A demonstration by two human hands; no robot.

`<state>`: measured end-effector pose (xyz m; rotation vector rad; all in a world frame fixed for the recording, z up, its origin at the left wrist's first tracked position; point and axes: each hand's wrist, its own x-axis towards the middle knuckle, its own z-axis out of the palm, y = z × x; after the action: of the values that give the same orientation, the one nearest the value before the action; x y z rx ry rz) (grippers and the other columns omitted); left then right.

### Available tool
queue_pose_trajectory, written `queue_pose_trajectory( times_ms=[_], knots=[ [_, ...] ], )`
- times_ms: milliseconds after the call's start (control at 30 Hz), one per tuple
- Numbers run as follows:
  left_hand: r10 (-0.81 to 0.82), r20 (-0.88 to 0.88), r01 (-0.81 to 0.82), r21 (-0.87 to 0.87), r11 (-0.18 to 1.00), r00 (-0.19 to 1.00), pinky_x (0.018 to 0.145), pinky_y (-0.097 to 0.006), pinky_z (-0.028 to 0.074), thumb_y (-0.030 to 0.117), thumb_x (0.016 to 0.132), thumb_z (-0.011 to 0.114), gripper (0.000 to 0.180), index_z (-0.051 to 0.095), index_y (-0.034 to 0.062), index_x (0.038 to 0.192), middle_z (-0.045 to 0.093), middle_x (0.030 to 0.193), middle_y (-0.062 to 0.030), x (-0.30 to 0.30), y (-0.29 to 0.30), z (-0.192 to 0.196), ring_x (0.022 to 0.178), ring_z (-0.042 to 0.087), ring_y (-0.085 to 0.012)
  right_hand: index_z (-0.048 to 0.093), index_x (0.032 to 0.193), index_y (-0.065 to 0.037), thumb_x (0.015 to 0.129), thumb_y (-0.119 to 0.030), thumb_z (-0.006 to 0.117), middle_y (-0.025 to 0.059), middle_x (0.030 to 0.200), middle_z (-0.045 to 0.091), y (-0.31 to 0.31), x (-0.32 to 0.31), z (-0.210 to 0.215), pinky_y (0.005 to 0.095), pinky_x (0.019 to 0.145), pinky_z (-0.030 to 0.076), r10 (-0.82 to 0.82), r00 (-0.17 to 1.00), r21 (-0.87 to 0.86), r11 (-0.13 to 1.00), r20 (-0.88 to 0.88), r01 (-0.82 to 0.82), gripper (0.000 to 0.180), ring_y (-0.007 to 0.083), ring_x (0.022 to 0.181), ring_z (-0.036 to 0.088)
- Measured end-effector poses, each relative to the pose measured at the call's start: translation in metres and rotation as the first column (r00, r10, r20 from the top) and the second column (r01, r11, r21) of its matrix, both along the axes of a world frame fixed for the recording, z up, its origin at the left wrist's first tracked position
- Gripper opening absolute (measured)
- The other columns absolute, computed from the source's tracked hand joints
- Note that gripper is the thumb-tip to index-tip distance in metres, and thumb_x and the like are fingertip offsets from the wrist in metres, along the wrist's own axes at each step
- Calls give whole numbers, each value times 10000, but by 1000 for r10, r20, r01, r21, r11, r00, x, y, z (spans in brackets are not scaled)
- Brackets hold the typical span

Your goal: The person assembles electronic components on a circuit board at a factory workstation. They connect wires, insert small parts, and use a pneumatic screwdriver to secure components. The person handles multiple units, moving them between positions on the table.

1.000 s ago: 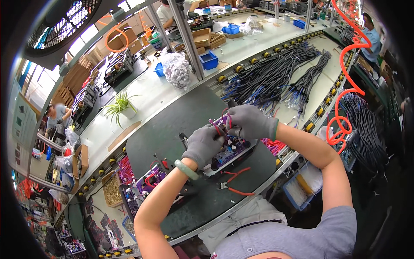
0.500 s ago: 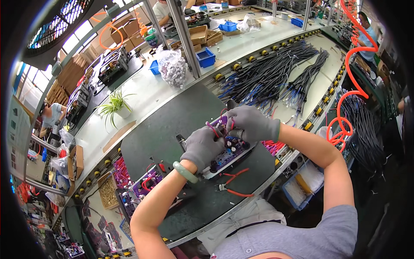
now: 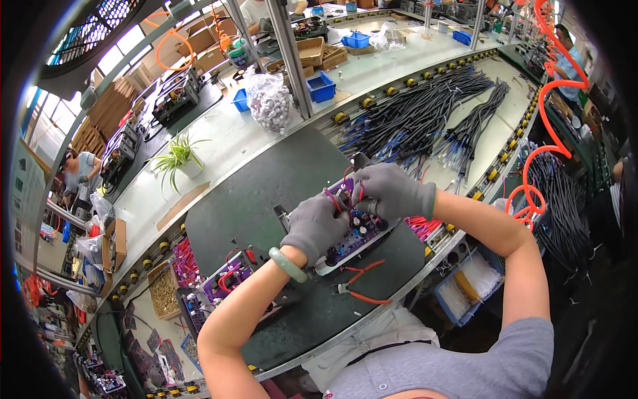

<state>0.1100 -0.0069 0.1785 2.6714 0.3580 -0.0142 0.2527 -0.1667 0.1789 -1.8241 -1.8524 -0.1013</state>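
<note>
Both my hands, in grey gloves, work over a purple circuit board set in a metal-edged frame on the dark mat. My left hand has its fingers curled at the board's upper left part, beside a pink wire loop. Across from it, my right hand is closed at the far right part, next to a red wire. The gloves hide what the fingertips grip. Red-handled cutting pliers lie with handles apart, nearer to me than the board. Another purple board sits left, partly behind my left forearm.
Bundles of black cables lie beyond the roller track. A potted plant, a bag of pale parts and a blue bin stand across. At right hangs a coiled orange hose. Other people work farther off.
The view has shifted slightly. Both hands stay at the same places on the board, with only small finger movement; the pliers have not moved.
</note>
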Motion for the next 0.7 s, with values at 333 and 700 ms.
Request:
queue_pose_trajectory(
  times_ms=[333,700],
  knots=[
    [16,-109,-16,0,1000,994,733,-454,538,337,855,641,236,754,152,947,689,828,-170,0,-1,10,811,689,-344,644,795,-115,716,-145,655,36,880,616,10,-17,24,372,742,494,77,863,-254,965,499,61,85,224,868,626],
    [-39,-87,41,14,999,995,808,-449,547,369,888,616,322,734,73,938,690,936,-176,-6,-4,14,900,687,-357,610,817,-100,698,-130,644,49,867,590,15,-12,10,385,738,490,193,884,-255,963,426,-88,126,253,869,615]
  ],
)
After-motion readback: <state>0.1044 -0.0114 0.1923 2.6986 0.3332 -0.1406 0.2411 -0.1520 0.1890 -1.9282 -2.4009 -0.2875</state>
